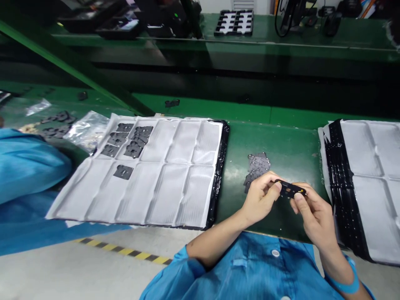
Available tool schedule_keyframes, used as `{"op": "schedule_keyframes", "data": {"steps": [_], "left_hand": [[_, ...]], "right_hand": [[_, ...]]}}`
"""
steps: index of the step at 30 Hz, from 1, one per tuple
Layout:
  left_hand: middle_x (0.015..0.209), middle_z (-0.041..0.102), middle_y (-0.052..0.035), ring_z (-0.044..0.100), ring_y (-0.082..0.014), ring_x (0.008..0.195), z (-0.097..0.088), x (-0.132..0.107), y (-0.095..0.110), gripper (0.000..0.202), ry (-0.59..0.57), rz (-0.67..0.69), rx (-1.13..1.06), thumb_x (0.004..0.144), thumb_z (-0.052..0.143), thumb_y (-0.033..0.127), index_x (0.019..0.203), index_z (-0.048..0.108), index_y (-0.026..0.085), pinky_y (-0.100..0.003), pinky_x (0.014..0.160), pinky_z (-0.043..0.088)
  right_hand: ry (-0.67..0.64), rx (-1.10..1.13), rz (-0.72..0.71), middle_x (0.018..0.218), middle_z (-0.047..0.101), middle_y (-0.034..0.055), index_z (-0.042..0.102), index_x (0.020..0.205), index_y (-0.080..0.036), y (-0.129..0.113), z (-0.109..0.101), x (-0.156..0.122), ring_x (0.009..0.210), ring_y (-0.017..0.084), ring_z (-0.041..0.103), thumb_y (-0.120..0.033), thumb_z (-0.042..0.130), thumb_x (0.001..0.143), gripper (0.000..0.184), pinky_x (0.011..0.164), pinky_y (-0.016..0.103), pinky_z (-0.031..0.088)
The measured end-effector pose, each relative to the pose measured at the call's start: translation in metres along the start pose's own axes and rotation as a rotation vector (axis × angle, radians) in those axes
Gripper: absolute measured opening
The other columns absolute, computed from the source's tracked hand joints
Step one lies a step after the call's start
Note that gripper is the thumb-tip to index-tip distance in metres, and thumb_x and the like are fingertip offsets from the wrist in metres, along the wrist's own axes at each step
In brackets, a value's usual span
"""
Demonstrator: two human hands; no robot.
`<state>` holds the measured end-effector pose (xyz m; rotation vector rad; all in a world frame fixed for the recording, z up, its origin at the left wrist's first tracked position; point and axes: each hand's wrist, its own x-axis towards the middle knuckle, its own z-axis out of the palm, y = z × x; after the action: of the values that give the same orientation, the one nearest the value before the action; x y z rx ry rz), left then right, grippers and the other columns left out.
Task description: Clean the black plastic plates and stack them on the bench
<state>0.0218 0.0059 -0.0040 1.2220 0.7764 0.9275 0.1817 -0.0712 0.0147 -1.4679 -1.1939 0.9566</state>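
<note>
Between my two hands is a small flat black part (289, 189) with gold-coloured spots, held just above the green table. My left hand (261, 196) pinches its left end between thumb and fingers. Its right end is gripped by my right hand (315, 212), the thumb lying on the face. Just beyond my left hand lies a pile of similar dark flat parts (258, 163), partly hidden by that hand. To the left, a compartment tray lined with white sheet (168, 183) carries several dark parts (137, 141) in its left compartments.
A stack of black trays with white lining (346, 187) stands at the right. A person's blue sleeve (28, 166) reaches in at the left, near plastic bags (89, 129) and loose dark parts (59, 125). A green beam (68, 62) slants across the upper left; a raised shelf (268, 35) runs behind.
</note>
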Motion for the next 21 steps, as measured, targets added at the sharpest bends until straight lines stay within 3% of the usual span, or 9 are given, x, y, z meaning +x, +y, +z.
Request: {"op": "schedule_keyframes", "data": {"steps": [4,10,16,21], "left_hand": [[0.083,0.059,-0.0002,0.053,-0.0080,0.058,0.0007,-0.0012,-0.0031,0.043,-0.003,-0.017,-0.023,0.104,0.063,0.058,0.093,0.065,0.016,-0.024,0.057,0.043],[0.080,0.059,0.0003,0.053,-0.0079,0.056,0.0019,-0.0018,-0.0045,0.032,-0.012,-0.038,-0.018,0.103,0.064,0.047,0.095,0.065,0.016,-0.022,0.055,0.041],[0.064,0.054,0.0042,0.048,-0.0087,0.052,0.0017,-0.0017,-0.0026,0.040,0.021,-0.076,-0.031,0.104,0.061,0.055,0.089,0.061,0.018,-0.023,0.055,0.039],[0.065,0.053,0.0049,0.048,-0.0069,0.051,0.0018,-0.0017,-0.0034,0.047,0.021,-0.034,-0.069,0.104,0.061,0.060,0.087,0.061,0.017,-0.022,0.054,0.039]], "right_hand": [[0.019,-0.016,0.015,0.073,0.058,-0.0017,0.072,0.101,-0.021,0.0015,0.0019,0.0011,0.063,0.014,0.052,-0.039,0.058,0.111,0.025,0.063,0.028,0.045],[0.080,-0.062,0.053,0.069,0.057,-0.0024,0.072,0.096,-0.022,0.0036,0.0057,0.0022,0.060,0.015,0.051,-0.033,0.057,0.108,0.022,0.060,0.028,0.043],[0.014,-0.091,0.029,0.076,0.060,-0.0025,0.072,0.102,-0.023,0.0033,0.0060,0.0011,0.065,0.015,0.054,-0.020,0.054,0.102,0.018,0.065,0.028,0.044],[-0.028,-0.120,-0.014,0.076,0.058,-0.0028,0.069,0.097,-0.022,0.0001,0.0066,0.0006,0.067,0.014,0.053,-0.027,0.053,0.109,0.021,0.067,0.027,0.044]]}}
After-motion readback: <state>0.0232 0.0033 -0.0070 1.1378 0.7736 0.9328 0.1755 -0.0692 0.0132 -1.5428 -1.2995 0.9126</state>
